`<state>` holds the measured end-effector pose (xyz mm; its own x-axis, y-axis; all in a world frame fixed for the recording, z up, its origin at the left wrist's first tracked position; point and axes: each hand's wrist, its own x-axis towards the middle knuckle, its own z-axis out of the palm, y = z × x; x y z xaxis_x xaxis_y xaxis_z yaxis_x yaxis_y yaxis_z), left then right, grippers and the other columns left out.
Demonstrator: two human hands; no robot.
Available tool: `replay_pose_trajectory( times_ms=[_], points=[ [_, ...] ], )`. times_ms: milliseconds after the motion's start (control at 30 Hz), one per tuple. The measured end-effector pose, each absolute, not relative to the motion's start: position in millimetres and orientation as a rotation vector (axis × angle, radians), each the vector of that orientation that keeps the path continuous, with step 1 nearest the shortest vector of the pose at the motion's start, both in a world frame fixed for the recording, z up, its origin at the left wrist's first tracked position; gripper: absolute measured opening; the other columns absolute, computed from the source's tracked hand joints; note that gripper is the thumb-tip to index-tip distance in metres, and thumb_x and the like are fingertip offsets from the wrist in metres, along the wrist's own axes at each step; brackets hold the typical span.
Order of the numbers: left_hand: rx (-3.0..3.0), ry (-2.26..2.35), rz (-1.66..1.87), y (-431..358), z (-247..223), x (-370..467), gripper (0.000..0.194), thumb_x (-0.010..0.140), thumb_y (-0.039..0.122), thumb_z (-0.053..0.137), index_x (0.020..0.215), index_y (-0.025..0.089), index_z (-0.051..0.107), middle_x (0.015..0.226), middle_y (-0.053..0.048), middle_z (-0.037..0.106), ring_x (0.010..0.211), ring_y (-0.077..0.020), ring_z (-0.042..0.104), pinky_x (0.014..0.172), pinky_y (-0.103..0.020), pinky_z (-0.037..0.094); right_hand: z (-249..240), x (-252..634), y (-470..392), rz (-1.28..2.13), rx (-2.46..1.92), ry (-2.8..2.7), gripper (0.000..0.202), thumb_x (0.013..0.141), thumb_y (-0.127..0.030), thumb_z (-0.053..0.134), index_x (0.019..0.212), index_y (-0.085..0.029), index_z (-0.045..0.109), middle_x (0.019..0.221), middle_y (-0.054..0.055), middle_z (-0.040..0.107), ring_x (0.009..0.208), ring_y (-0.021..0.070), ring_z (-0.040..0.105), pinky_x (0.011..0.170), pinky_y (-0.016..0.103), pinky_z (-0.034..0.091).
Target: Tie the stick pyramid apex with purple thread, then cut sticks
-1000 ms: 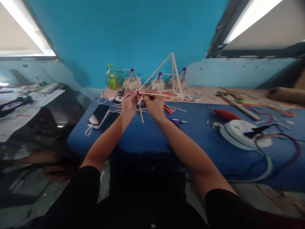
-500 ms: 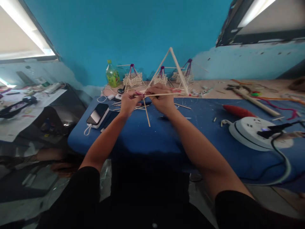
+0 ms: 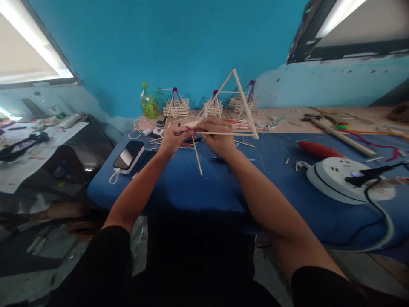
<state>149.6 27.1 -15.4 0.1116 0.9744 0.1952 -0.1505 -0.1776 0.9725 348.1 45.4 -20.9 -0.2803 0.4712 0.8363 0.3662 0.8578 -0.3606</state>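
A triangular frame of thin wooden sticks [image 3: 245, 105] stands up above the table, its lower left corner between my two hands. Dark red yarn [image 3: 189, 128] is wound at that corner. My left hand [image 3: 172, 140] pinches the corner from the left. Just to its right, my right hand [image 3: 219, 133] is closed around the frame near the same joint; whether its fingertips also grip the yarn is hidden. One stick [image 3: 197, 157] slants down from the joint toward me.
A phone on a white block [image 3: 129, 155] lies left. Behind stand a green bottle [image 3: 149, 102] and several stick structures tied with purple yarn [image 3: 176, 106]. Loose sticks [image 3: 244, 143] lie about. On the right are a round white power strip [image 3: 345, 179] and a red spindle-shaped bundle [image 3: 319, 149].
The frame has tilted a little, its peak shifting right and its right corner dropping slightly. Both hands stay at the yarn-bound joint, with the right hand's fingers slightly repositioned.
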Motion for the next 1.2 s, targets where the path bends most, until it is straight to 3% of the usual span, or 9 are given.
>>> replay_pose_trajectory(
  times_ms=[367,733,933,1100,1200],
  points=[
    [1.182,0.936,1.279,27.4,-17.1,152.7,0.007,0.08,0.02,0.091,0.083,0.019,0.085,0.092,-0.005,0.084,0.085,-0.0167,0.079,0.074,-0.029,0.065,-31.9,347.5,49.7,0.085,-0.684,-1.805,0.013,0.1,-0.034,0.074,0.095,-0.032,0.086,0.1,0.005,0.083,0.095,0.0251,0.075,0.089,0.045,0.061],
    [1.101,0.881,1.295,28.9,-21.3,153.0,0.015,0.075,0.021,0.096,0.083,0.018,0.084,0.087,-0.005,0.083,0.086,-0.0177,0.08,0.08,-0.031,0.065,-35.4,342.7,46.4,0.007,-0.592,-1.815,0.019,0.102,-0.024,0.07,0.097,-0.03,0.087,0.101,0.005,0.082,0.093,0.0226,0.076,0.081,0.041,0.06],
    [1.09,0.823,1.368,30.6,-19.6,152.2,0.018,0.073,0.023,0.097,0.078,0.018,0.081,0.079,-0.003,0.08,0.078,-0.0146,0.076,0.069,-0.025,0.061,-30.2,340.9,38.5,0.026,-0.529,-1.858,0.029,0.099,-0.016,0.065,0.113,-0.027,0.087,0.109,0.009,0.08,0.099,0.024,0.075,0.083,0.042,0.062],
    [1.14,0.804,1.432,30.8,-17.7,150.4,0.028,0.07,0.031,0.099,0.078,0.016,0.077,0.075,-0.001,0.075,0.071,-0.0139,0.073,0.062,-0.025,0.06,-21.0,339.2,33.0,0.32,-0.625,-1.871,0.021,0.098,-0.029,0.072,0.113,-0.026,0.086,0.11,0.009,0.081,0.103,0.026,0.075,0.097,0.048,0.062],
    [1.156,0.817,1.467,29.7,-16.9,151.0,0.029,0.074,0.03,0.098,0.081,0.016,0.074,0.078,-0.001,0.074,0.072,-0.0135,0.073,0.061,-0.024,0.059,-20.0,332.6,30.9,0.646,-0.655,-1.727,0.021,0.096,-0.037,0.075,0.113,-0.026,0.082,0.109,0.008,0.081,0.099,0.0247,0.075,0.094,0.047,0.063]
  ],
)
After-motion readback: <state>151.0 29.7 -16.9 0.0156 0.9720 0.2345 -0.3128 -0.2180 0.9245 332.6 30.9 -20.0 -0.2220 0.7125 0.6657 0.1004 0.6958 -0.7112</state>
